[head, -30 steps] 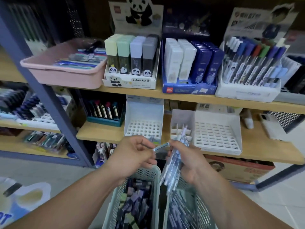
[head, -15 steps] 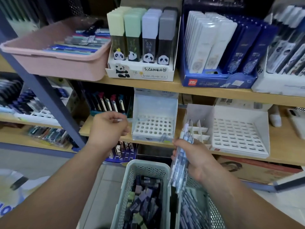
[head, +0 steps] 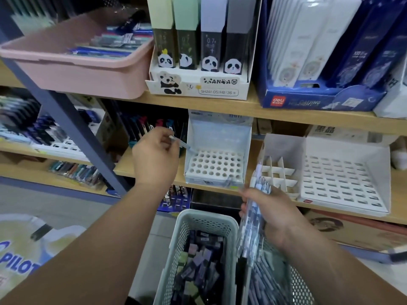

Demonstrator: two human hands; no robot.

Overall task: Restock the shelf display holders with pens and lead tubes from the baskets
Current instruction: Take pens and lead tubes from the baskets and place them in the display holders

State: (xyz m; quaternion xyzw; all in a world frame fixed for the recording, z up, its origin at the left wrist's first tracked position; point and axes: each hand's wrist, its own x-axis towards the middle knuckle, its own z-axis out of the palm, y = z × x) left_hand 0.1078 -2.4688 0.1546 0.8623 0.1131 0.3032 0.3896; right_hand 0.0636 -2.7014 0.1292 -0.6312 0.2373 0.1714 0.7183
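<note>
My left hand [head: 155, 158] pinches a single pale blue pen [head: 181, 144], its tip over the back left corner of a white display holder [head: 214, 165] with round holes on the middle shelf. My right hand [head: 272, 213] grips a bundle of pens [head: 253, 219] upright, in front of the holder's right corner. Below, a grey perforated basket [head: 187, 234] holds small lead tubes, and a second basket [head: 301, 289] to its right holds more pens. A divided white holder [head: 278, 172] and a slotted white holder [head: 343, 179] stand to the right.
On the upper shelf sit a pink tub [head: 72, 64] of pens, a panda lead-tube display [head: 198, 84] and a blue Deli box [head: 319, 100]. A slanted dark shelf post [head: 72, 130] runs to the left of my left hand. A cardboard box [head: 352, 232] lies under the shelf.
My left hand took one pen from the bundle and carried it up and left, then to the holder's back left corner. The view moved closer to the shelf. My right hand keeps the bundle.
</note>
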